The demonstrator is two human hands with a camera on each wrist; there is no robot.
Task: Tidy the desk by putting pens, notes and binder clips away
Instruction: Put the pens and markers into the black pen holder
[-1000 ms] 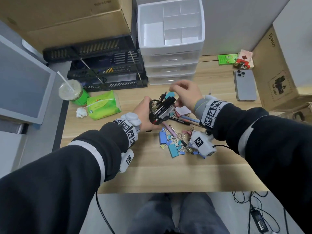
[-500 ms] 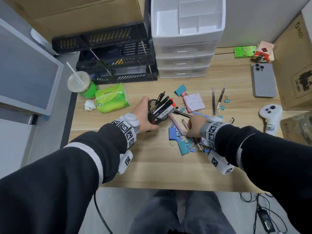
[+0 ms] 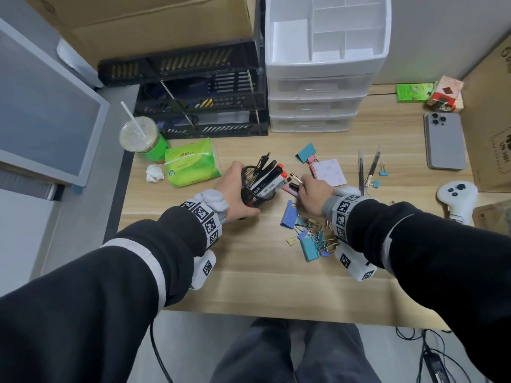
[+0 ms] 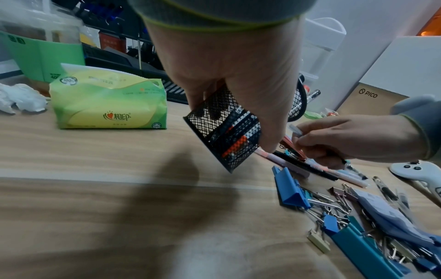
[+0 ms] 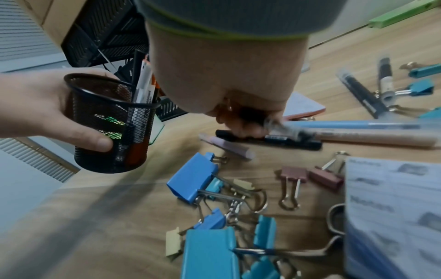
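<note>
- Left hand (image 3: 235,189) wraps the mesh cup (image 3: 255,186), tilted off the tabletop (image 3: 249,272), mouth facing right.
- Right hand (image 3: 312,196), just right of the cup, fingers curled on a black pen (image 5: 269,140); pen's long axis runs left-right, near end toward the cup.

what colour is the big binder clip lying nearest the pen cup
Blue. The big binder clip near the pen cup shows best in the right wrist view.

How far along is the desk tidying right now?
Early. Done: several pens stand in the mesh cup, gripped by the left hand. In hand: the right hand grips more pens. Left: two pens, the notes and the binder clips on the desk.
</note>
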